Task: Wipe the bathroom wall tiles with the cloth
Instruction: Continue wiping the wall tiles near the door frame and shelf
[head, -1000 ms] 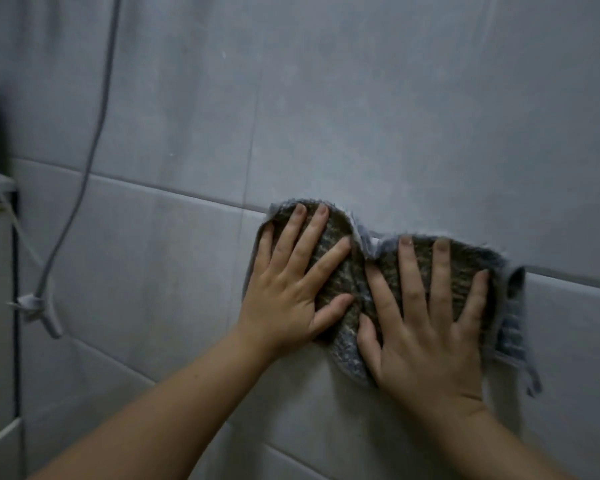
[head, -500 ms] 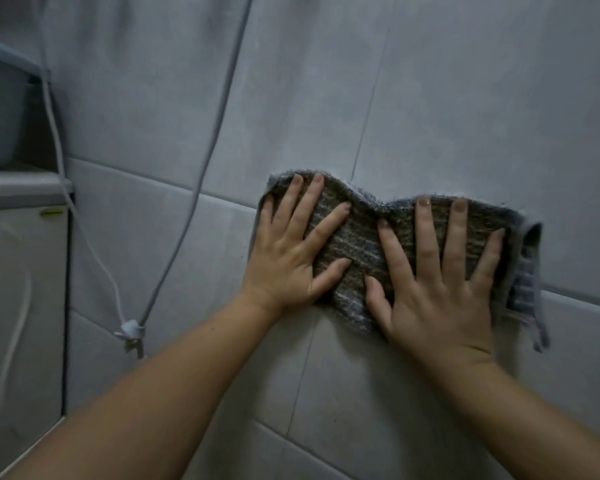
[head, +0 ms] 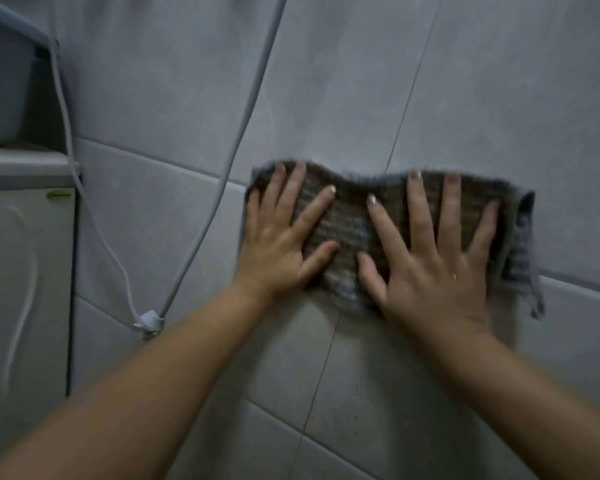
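A: Cloth position?
B: The cloth [head: 350, 216] is flat on the wall tiles [head: 499, 98], stretched sideways under both hands and lying across a horizontal grout line. Brown-grey knit, a bit blurred.
A: Hands?
B: Left hand [head: 274, 251] is on the cloth's left end, right hand [head: 430, 278] on its right part. Both are palm down, fingers straight and spread, pressing it to the wall. No pinch. Thumbs point at each other but stay apart, with bare cloth between them.
A: Edges?
B: The right end folds over past the right hand's little finger, and one corner hangs below it.
A: Surroundings?
B: Well left of the left hand, a grey cord [head: 253, 98] runs diagonally down the wall to a white clip [head: 149, 322] beside the left forearm. A thinner white cable [head: 66, 133] meets the same clip. Further left there's a white cabinet [head: 25, 271] with a grey tub [head: 0, 91] above it.
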A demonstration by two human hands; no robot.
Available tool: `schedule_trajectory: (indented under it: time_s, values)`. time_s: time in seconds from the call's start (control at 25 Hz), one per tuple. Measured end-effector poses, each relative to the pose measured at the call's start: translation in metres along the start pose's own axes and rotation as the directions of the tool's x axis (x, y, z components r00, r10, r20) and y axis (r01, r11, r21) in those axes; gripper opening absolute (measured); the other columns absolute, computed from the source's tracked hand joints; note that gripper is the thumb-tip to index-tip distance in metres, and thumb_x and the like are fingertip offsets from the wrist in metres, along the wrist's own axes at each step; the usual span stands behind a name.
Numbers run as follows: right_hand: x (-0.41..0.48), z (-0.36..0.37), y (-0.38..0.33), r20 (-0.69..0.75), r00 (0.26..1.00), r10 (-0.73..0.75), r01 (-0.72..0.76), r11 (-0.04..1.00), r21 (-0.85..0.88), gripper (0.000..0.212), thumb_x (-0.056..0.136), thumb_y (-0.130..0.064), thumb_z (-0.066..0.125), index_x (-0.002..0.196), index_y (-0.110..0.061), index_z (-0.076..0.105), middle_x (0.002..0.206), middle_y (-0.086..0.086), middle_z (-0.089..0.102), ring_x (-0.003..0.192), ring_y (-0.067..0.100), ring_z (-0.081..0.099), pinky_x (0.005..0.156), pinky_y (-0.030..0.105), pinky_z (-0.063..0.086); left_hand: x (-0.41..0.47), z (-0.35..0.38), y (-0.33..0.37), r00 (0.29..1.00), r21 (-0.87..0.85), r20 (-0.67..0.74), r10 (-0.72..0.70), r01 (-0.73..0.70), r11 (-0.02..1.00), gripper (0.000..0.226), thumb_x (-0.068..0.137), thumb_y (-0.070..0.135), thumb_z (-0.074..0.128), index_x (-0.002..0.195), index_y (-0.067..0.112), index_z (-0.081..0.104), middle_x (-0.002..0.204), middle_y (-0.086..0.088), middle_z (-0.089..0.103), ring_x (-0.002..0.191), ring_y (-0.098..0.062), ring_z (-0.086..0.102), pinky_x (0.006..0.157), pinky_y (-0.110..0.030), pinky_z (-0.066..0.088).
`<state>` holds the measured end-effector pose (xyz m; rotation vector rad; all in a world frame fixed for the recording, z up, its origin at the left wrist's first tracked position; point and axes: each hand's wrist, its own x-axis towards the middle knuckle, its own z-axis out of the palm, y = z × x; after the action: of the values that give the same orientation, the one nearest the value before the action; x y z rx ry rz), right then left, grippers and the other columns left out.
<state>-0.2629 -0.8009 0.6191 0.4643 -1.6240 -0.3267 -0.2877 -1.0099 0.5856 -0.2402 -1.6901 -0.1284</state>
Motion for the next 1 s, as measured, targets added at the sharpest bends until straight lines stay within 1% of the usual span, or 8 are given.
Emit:
schedule_trajectory:
  time_s: [0.08, 0.16, 0.32, 0.44, 0.6, 0.72, 0.88, 1.0]
  values:
    - [0.019, 0.003, -0.015, 0.038, 0.999, 0.034, -0.034, 0.999, 0.008, 0.064, 0.092, -0.053, 0.041, 0.150, -0.027, 0.030, 0.160, 0.018, 0.015, 0.145, 0.045, 0.009, 0.112, 0.066, -0.004, 0.003, -0.003, -0.021, 1.000, 0.013, -0.001, -0.003, 0.003, 1.000, 0.064, 0.097, 0.063, 0.031, 0.149, 0.026, 0.032, 0.158, -0.020, 0.027, 0.148, -0.036, 0.017, 0.116, -0.058, 0.014]
    - [0.010, 0.006, -0.034, 0.066, 0.998, -0.003, 0.001, 1.000, 0.031, 0.065, 0.093, -0.053, 0.039, 0.151, -0.027, 0.028, 0.161, 0.017, 0.011, 0.146, 0.044, 0.006, 0.112, 0.065, -0.005, -0.015, -0.004, -0.034, 1.000, 0.016, 0.019, 0.003, -0.003, 1.000, 0.064, 0.097, 0.061, 0.032, 0.150, 0.024, 0.031, 0.158, -0.021, 0.025, 0.149, -0.037, 0.016, 0.117, -0.060, 0.014]
    - [-0.030, 0.013, -0.067, 0.078, 0.994, -0.070, 0.064, 0.996, 0.069, 0.062, 0.094, -0.050, 0.042, 0.149, -0.023, 0.033, 0.159, 0.016, 0.018, 0.146, 0.041, 0.011, 0.114, 0.063, -0.002, -0.059, -0.001, -0.049, 0.998, 0.039, 0.054, 0.015, -0.017, 0.999, 0.064, 0.097, 0.060, 0.033, 0.150, 0.023, 0.030, 0.157, -0.023, 0.024, 0.148, -0.040, 0.015, 0.115, -0.064, 0.016]
    - [-0.058, 0.017, -0.085, 0.088, 0.989, -0.117, 0.110, 0.991, 0.082, 0.062, 0.094, -0.049, 0.043, 0.149, -0.021, 0.033, 0.160, 0.015, 0.016, 0.146, 0.040, 0.010, 0.115, 0.061, -0.003, -0.096, 0.004, -0.050, 0.998, 0.017, 0.061, 0.017, -0.018, 1.000, 0.064, 0.096, 0.060, 0.032, 0.150, 0.025, 0.029, 0.157, -0.021, 0.022, 0.149, -0.039, 0.013, 0.113, -0.066, 0.018]
    - [-0.093, 0.020, -0.105, 0.111, 0.982, -0.156, 0.145, 0.984, 0.101, 0.060, 0.097, -0.047, 0.042, 0.149, -0.019, 0.033, 0.161, 0.015, 0.015, 0.147, 0.038, 0.008, 0.115, 0.061, 0.000, -0.128, 0.011, -0.049, 0.999, 0.021, 0.042, 0.035, -0.036, 0.999, 0.061, 0.097, 0.060, 0.031, 0.148, 0.028, 0.025, 0.156, -0.021, 0.020, 0.147, -0.042, 0.017, 0.111, -0.068, 0.020]
    - [-0.123, 0.022, -0.114, 0.114, 0.977, -0.178, 0.165, 0.979, 0.118, 0.056, 0.097, -0.044, 0.042, 0.146, -0.016, 0.038, 0.160, 0.015, 0.017, 0.147, 0.037, 0.011, 0.116, 0.060, 0.001, -0.155, 0.015, -0.041, 0.998, 0.014, 0.039, 0.039, -0.039, 0.999, 0.060, 0.097, 0.058, 0.031, 0.148, 0.028, 0.023, 0.157, -0.021, 0.018, 0.148, -0.041, 0.013, 0.112, -0.068, 0.018]
    - [-0.170, 0.023, -0.113, 0.124, 0.962, -0.242, 0.227, 0.966, 0.123, 0.056, 0.097, -0.043, 0.045, 0.145, -0.014, 0.039, 0.160, 0.015, 0.018, 0.147, 0.037, 0.013, 0.117, 0.059, 0.001, -0.212, 0.022, -0.013, 0.996, 0.027, 0.087, -0.010, 0.008, 1.000, 0.060, 0.098, 0.058, 0.029, 0.149, 0.027, 0.020, 0.166, -0.007, -0.002, 0.151, -0.036, 0.004, 0.114, -0.068, 0.014]
    - [-0.200, 0.022, -0.102, 0.110, 0.951, -0.290, 0.273, 0.950, 0.150, 0.056, 0.095, -0.042, 0.051, 0.143, -0.014, 0.044, 0.158, 0.013, 0.025, 0.146, 0.035, 0.018, 0.118, 0.056, 0.002, -0.237, 0.024, 0.015, 0.989, 0.039, 0.134, -0.057, 0.052, 0.998, 0.060, 0.098, 0.057, 0.029, 0.148, 0.025, 0.021, 0.165, -0.011, 0.000, 0.151, -0.038, 0.005, 0.113, -0.069, 0.013]
